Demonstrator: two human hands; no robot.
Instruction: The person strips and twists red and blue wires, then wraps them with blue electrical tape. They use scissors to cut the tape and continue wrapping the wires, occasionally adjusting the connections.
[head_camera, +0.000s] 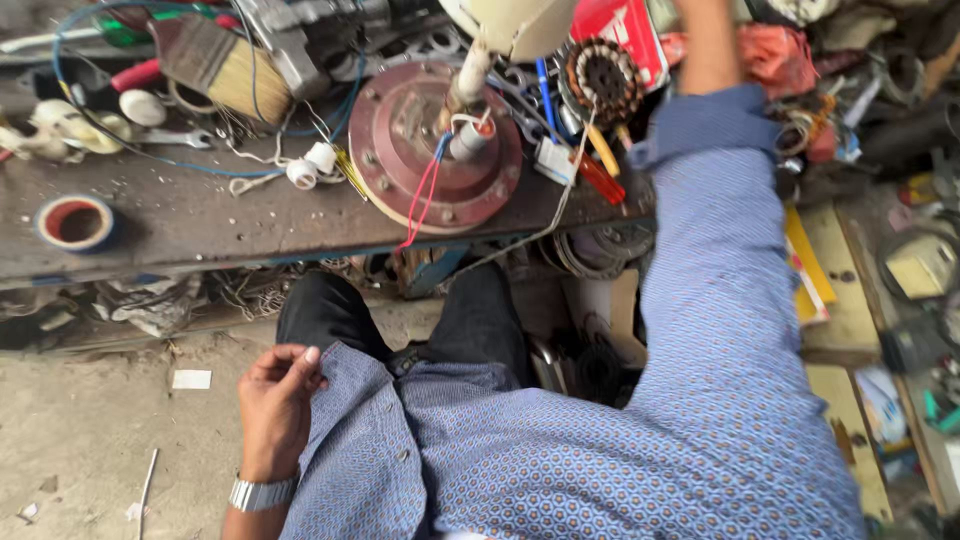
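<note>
Left hand: the left hand (275, 398) rests at the hem of the blue patterned shirt (560, 440), below the bench's front edge; fingers curled loosely inward, holding nothing; a metal wristwatch (262, 493) sits on the wrist.
Right hand: the right arm in its blue sleeve (715, 240) reaches across the bench's right end toward the far edge; the hand is out of view, finger state cannot be told.
Nearest work item: a round dark-red metal motor housing (400, 150) lies flat near the bench's front edge, centre, with red and blue wires (425, 195) trailing over that edge.
Bench: a worn dark wooden bench (200, 220).
Left end: a blue tape roll (75, 222) near the front edge.
Far edge: a wooden-handled flat paintbrush (225, 65).
</note>
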